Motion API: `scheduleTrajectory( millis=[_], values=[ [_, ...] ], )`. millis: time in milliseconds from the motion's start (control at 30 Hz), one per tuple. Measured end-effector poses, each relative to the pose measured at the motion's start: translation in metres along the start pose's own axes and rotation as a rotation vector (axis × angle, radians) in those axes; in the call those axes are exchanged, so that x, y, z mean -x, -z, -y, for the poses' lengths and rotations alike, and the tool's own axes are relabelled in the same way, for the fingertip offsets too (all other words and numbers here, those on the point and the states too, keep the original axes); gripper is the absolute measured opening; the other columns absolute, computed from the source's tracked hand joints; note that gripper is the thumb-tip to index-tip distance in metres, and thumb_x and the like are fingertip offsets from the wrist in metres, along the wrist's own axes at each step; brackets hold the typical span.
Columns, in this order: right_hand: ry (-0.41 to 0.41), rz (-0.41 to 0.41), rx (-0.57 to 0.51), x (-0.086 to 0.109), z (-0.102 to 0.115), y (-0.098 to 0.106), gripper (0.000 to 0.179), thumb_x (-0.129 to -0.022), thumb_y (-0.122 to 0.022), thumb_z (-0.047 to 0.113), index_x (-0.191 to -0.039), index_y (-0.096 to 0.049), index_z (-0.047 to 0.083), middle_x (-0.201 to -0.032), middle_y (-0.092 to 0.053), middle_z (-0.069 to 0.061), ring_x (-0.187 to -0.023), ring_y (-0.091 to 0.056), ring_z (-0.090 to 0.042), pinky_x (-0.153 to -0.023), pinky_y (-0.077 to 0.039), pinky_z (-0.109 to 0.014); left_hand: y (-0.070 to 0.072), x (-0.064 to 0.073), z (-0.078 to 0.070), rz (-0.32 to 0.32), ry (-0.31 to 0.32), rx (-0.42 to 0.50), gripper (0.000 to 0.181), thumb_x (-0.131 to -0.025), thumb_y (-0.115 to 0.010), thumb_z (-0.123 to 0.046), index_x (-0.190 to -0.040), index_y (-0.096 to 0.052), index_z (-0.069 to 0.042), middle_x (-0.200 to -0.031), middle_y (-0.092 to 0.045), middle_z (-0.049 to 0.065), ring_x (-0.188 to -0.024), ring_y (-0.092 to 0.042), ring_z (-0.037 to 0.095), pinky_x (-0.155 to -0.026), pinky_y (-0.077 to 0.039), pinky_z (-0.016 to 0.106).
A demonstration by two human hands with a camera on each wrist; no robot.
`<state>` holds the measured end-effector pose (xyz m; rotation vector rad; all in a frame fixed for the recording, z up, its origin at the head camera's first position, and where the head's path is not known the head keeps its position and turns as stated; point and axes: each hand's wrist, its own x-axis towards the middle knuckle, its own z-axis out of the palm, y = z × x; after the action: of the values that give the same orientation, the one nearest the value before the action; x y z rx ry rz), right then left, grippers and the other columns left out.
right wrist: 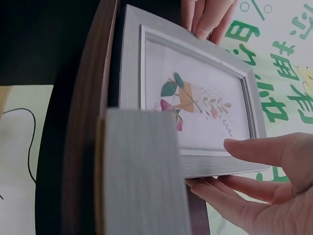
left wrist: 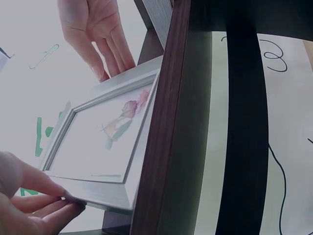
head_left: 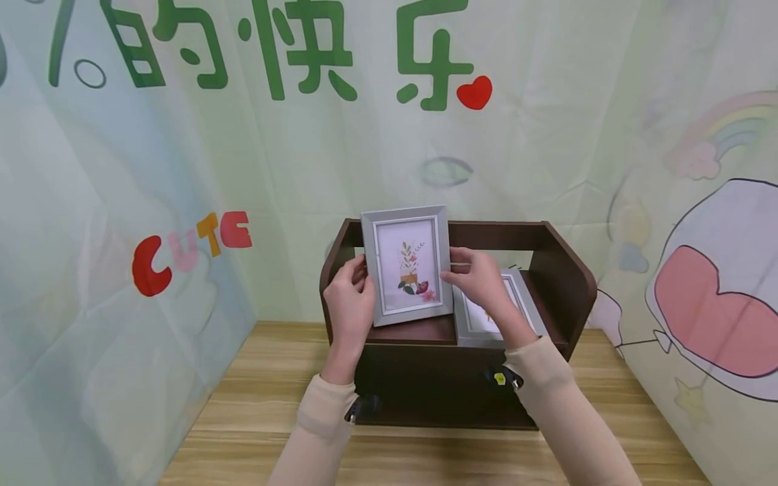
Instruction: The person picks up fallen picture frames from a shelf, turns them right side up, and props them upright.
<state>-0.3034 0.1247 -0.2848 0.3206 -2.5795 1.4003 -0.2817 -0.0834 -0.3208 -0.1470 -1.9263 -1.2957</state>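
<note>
A grey picture frame [head_left: 406, 264] with a plant print stands nearly upright, tilted slightly, over the left part of a dark brown wooden shelf [head_left: 450, 385]. My left hand [head_left: 350, 297] grips its left edge between thumb and fingers. On the opposite edge, my right hand [head_left: 483, 278] pinches the frame, thumb on the front and fingers behind, as the right wrist view shows. A second grey picture frame [head_left: 477, 331] lies face up on the right part of the shelf, partly covered by my right hand and forearm.
The shelf has raised side panels [head_left: 562, 290] and a back rail [head_left: 498, 233]. It stands on a wood-grain table [head_left: 267, 398]. A printed curtain [head_left: 292, 162] with green characters hangs behind and on both sides.
</note>
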Motion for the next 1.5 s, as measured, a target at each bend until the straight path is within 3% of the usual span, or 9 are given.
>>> scheduleTrajectory(
  millis=[300,633,933,1267,1500],
  values=[
    [0.020,-0.076,-0.085,0.009,-0.002,-0.007,0.050,-0.085,-0.069,0.008,-0.132,-0.054,0.000,-0.131,-0.056,-0.021,-0.114,-0.060,-0.035,-0.091,-0.051,-0.045,-0.002,-0.004,0.001,0.007,0.009,-0.013,0.030,-0.086,-0.058,0.005,-0.115,-0.064,0.003,-0.109,-0.067,0.019,-0.098,-0.068,0.028,-0.081,-0.056,0.035],
    [-0.013,-0.158,-0.221,0.019,-0.004,-0.013,0.047,-0.083,-0.070,0.007,-0.128,-0.057,0.000,-0.126,-0.060,-0.019,-0.114,-0.061,-0.030,-0.092,-0.051,-0.042,-0.004,-0.007,0.000,0.036,0.018,-0.010,0.030,-0.088,-0.057,0.005,-0.117,-0.063,0.003,-0.113,-0.066,0.019,-0.100,-0.067,0.028,-0.083,-0.056,0.036],
    [-0.019,-0.251,-0.248,0.024,-0.003,-0.023,0.046,-0.081,-0.073,0.008,-0.124,-0.061,0.000,-0.119,-0.065,-0.018,-0.112,-0.063,-0.025,-0.092,-0.052,-0.038,-0.006,-0.008,0.002,0.017,0.009,0.006,0.030,-0.089,-0.054,0.006,-0.117,-0.062,0.004,-0.111,-0.066,0.021,-0.101,-0.067,0.028,-0.084,-0.055,0.036],
    [-0.007,-0.297,-0.270,0.029,0.002,-0.034,0.045,-0.081,-0.072,0.006,-0.124,-0.061,-0.002,-0.119,-0.064,-0.019,-0.111,-0.063,-0.027,-0.092,-0.051,-0.040,-0.007,-0.003,0.002,-0.011,0.025,-0.024,0.034,-0.089,-0.054,0.007,-0.122,-0.060,0.005,-0.114,-0.064,0.022,-0.106,-0.064,0.029,-0.085,-0.055,0.035],
    [-0.023,-0.292,-0.267,0.032,0.006,-0.038,0.047,-0.081,-0.073,0.007,-0.125,-0.060,-0.001,-0.121,-0.064,-0.018,-0.112,-0.062,-0.026,-0.094,-0.050,-0.039,-0.008,0.001,0.002,-0.012,0.051,-0.039,0.042,-0.088,-0.056,0.006,-0.130,-0.054,0.005,-0.125,-0.059,0.022,-0.116,-0.057,0.032,-0.091,-0.052,0.040]
  ],
)
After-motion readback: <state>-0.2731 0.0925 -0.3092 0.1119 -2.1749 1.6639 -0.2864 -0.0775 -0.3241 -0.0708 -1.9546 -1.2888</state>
